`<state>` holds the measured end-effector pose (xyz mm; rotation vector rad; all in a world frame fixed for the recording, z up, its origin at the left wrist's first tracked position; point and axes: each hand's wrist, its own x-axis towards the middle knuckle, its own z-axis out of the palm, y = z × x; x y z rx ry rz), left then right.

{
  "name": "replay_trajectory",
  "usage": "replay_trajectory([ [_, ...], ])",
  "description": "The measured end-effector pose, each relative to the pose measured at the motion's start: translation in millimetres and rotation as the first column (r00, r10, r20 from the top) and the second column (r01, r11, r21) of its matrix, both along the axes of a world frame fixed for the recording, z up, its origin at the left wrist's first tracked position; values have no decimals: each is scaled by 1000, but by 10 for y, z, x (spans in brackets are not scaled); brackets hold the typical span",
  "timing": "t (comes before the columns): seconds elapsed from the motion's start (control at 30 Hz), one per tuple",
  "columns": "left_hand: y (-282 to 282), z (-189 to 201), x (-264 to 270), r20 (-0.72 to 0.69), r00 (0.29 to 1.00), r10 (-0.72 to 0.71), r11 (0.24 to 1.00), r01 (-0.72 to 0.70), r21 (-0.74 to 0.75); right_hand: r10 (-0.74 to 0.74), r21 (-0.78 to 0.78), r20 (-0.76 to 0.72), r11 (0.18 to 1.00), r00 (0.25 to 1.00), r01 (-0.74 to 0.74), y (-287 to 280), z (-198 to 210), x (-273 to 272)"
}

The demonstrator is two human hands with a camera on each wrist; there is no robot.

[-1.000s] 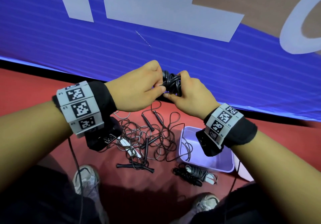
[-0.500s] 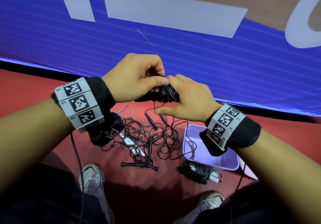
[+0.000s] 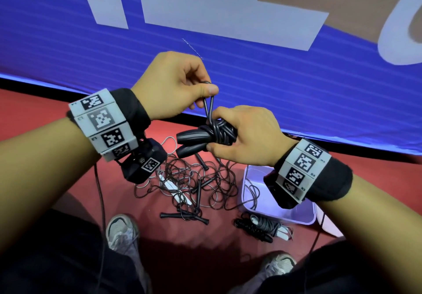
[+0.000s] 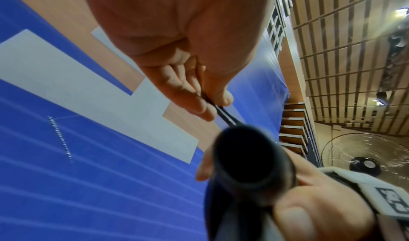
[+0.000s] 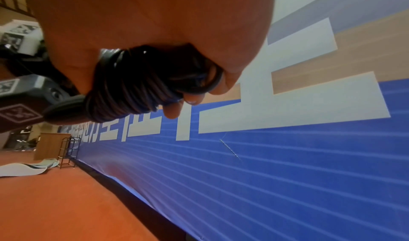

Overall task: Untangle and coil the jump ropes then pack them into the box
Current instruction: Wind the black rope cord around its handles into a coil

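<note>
Coiling step: right hand (image 3: 247,138) clamps the black rope bundle (image 3: 220,131) at chest height; left hand (image 3: 173,88) pinches its last loop (image 3: 208,102). Next, probably tuck the loop in, then drop the bundle into the box (image 3: 296,216) on the floor below.

You're looking down at the box (image 3: 306,218) sitting on the floor (image 3: 34,115): the tangled ropes (image 3: 194,184) are lying just left of it, one strand trailing inside, and a coiled bundle (image 3: 262,225) is resting against its near edge, toward your shoes (image 3: 121,232).
</note>
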<state>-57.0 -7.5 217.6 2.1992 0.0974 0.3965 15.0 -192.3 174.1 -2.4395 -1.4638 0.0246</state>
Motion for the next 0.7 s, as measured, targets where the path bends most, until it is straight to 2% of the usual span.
replay_trajectory([
  [0.13, 38, 30, 39, -31, 999, 32, 999, -32, -19, 47, 60, -32, 997, 998, -45, -20, 18, -24],
  [0.27, 98, 65, 0, -75, 983, -166, 986, 164, -40, 40, 171, -260, 985, 965, 5, -61, -45, -62],
  [0.33, 142, 52, -25, -124, 960, -250, 962, 261, 84, 19, 216, -305, 975, 952, 50, -82, -70, -15],
  [0.43, 154, 14, -47, -233, 929, -287, 868, 355, 347, -15, 198, -220, 978, 975, 60, -101, -81, 88],
  [0.6, 119, -75, -69, -350, 887, -301, 829, 425, 364, -36, 67, -73, 997, 997, 41, -107, -115, 127],
  [0.7, 132, -186, -22, -301, 888, -347, 762, 455, 462, -8, -8, -21, 1000, 1000, 8, -85, -118, 113],
])
